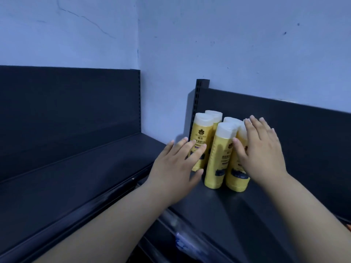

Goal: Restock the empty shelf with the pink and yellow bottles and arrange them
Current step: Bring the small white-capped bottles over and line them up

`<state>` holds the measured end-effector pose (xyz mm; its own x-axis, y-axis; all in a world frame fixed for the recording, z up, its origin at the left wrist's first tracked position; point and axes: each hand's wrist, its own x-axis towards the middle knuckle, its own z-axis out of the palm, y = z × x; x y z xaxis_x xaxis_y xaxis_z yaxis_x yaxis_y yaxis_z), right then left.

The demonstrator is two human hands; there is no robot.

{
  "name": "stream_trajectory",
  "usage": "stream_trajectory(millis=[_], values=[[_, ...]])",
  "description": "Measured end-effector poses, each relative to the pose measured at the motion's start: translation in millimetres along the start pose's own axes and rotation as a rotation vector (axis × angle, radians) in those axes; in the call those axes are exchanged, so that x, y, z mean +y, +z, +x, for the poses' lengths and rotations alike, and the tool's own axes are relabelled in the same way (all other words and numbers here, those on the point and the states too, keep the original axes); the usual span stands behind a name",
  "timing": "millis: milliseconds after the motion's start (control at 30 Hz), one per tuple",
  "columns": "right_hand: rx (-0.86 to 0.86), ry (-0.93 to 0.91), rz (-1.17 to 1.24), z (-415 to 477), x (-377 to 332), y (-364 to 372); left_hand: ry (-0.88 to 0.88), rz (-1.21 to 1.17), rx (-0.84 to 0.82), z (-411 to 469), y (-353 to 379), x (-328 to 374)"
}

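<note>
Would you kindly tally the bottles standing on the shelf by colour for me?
Yellow bottles: 5
Pink: 0, none in view
Total: 5

Yellow bottles (214,160) with white caps and dark print, black shelf (237,211), pale blue wall (228,44).

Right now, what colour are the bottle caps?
White caps on yellow bottles; clearest in the head view.

Pale blue wall (247,44) with a thin crack (85,19), dark perforated upright (198,95), neighbouring dark shelf unit (66,111) at left
</note>
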<state>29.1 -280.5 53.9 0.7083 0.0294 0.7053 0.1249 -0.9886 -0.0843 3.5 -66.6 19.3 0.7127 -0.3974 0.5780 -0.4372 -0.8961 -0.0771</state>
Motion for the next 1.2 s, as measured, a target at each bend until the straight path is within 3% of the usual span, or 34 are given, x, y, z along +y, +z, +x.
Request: stream_trajectory(millis=[267,433,567,800,1033,1200], values=[[-0.055,0.094,-0.004,25.0,23.6,24.4,0.136,-0.211,0.119,81.4,16.1,15.0],[0.115,0.054,-0.11,38.4,29.9,45.8,0.139,-0.24,0.014,131.5,36.6,27.6],[0.197,0.073,-0.131,46.3,29.5,55.6,0.157,-0.306,0.027,155.1,56.0,27.3],[0.191,0.149,-0.105,54.5,26.9,63.6,0.187,-0.607,0.389,166.7,79.5,15.1],[0.159,0.257,-0.102,65.8,20.7,58.7,0.164,-0.685,0.314,158.1,72.4,11.5],[0.057,0.206,-0.136,69.6,24.1,55.2,0.089,-0.647,0.292,158.7,67.8,12.9]])
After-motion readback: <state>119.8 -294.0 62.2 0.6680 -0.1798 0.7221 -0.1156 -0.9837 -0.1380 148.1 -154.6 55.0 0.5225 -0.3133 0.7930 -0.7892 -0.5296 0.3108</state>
